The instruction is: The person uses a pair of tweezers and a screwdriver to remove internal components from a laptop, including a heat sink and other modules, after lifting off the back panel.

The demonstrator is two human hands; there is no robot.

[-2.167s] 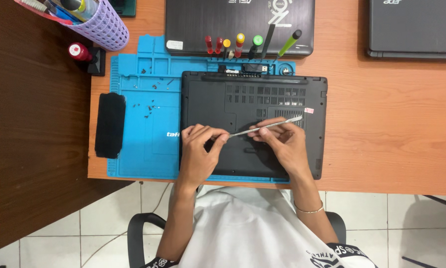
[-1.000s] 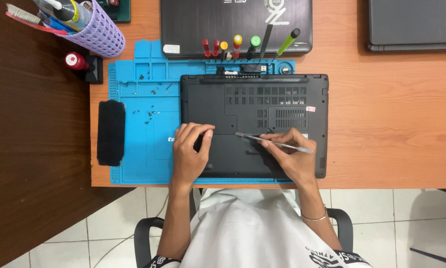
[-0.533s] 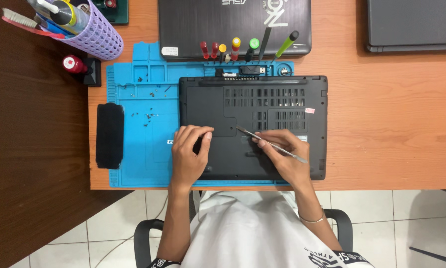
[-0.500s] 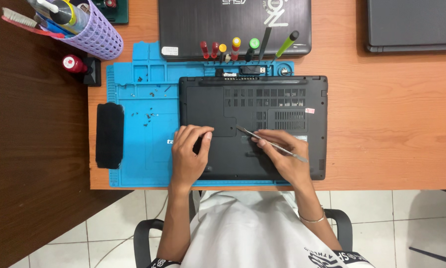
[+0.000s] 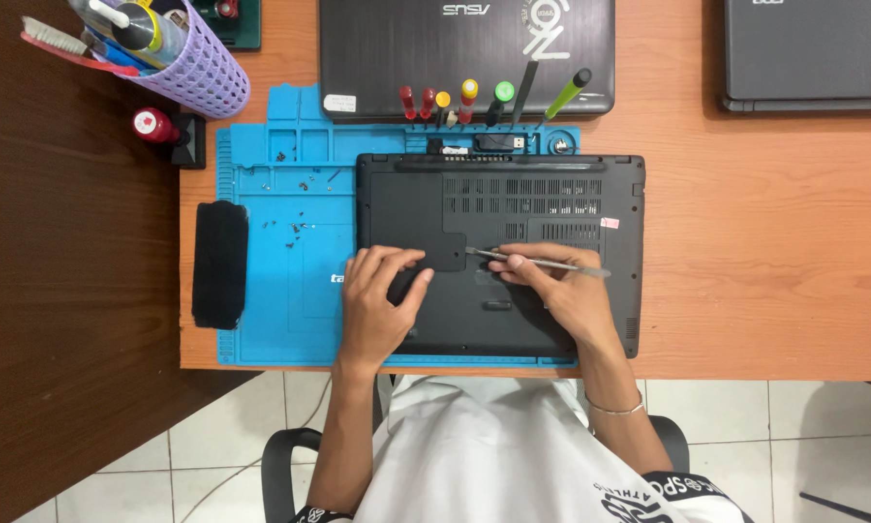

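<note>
right hand (image 5: 561,295) grips metal tool (image 5: 537,262) | left hand (image 5: 377,305) flat on laptop (image 5: 571,203)

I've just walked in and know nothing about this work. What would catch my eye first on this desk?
Most striking is the black laptop lying bottom-up on a bright blue work mat at the middle of the orange desk. The left hand presses flat on its base while the right hand holds a thin metal tool against the cover. Behind it stands a row of colourful screwdrivers, and a lilac basket of tools sits at the far left.

Upturned laptop (image 5: 542,203) on repair mat (image 5: 280,291); screwdrivers (image 5: 455,102) behind; battery (image 5: 220,263) left; loose screws (image 5: 295,228) between.
</note>
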